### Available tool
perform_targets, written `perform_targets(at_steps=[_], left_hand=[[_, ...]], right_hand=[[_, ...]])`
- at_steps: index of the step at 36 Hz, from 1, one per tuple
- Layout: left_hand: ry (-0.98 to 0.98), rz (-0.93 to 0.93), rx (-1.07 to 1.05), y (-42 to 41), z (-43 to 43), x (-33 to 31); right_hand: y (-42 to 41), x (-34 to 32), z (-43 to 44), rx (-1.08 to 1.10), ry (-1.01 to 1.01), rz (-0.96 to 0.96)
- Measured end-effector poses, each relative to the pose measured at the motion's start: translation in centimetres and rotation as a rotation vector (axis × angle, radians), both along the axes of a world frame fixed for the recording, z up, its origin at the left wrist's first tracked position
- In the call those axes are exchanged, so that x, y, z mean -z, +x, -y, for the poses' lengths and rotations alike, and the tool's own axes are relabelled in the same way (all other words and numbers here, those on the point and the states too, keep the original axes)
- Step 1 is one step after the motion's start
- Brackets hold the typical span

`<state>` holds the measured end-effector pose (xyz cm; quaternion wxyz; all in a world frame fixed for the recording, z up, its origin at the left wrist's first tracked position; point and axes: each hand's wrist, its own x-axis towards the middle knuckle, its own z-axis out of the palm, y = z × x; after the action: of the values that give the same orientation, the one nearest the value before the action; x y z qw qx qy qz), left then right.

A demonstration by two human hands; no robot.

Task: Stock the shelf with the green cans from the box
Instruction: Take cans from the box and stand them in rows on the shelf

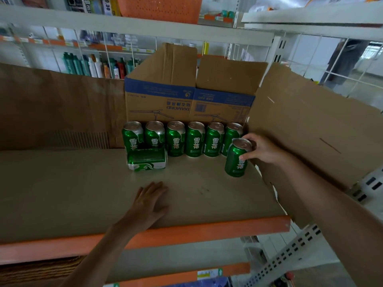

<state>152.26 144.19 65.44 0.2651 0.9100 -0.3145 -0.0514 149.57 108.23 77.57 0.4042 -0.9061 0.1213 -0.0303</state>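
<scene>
The right hand (263,150), at right of centre in the frame, grips a green can (237,160) by its upper rim, fingers and thumb curled round the top. The can stands upright on the cardboard liner (62,183) that covers the shelf (186,230), just in front of the right end of the row. The left hand (149,204), at lower centre, lies flat on the liner with fingers straight and holds nothing. The two hands are well apart.

Behind the held can, across the middle of the frame, a row of six cans (194,139) stands upright, side by side, against the front of the cardboard box (186,102). One more can, the fallen can (147,159), lies on its side in front of the two leftmost cans of the row, between them and the left hand.

By my reading the stocking is under way: a back row is set and a second row is just starting at its right end. The fallen can needs standing up, and the wide left part of the shelf holds no cans. The box's inside is hidden, so how many cans remain cannot be told.
</scene>
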Motion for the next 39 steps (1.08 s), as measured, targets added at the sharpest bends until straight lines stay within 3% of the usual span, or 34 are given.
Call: perform_targets(at_steps=[39], left_hand=[[0.074, 0.068, 0.000, -0.1, 0.2, -0.6]], right_hand=[[3.0, -0.9, 0.9, 0.040, -0.227, -0.094]])
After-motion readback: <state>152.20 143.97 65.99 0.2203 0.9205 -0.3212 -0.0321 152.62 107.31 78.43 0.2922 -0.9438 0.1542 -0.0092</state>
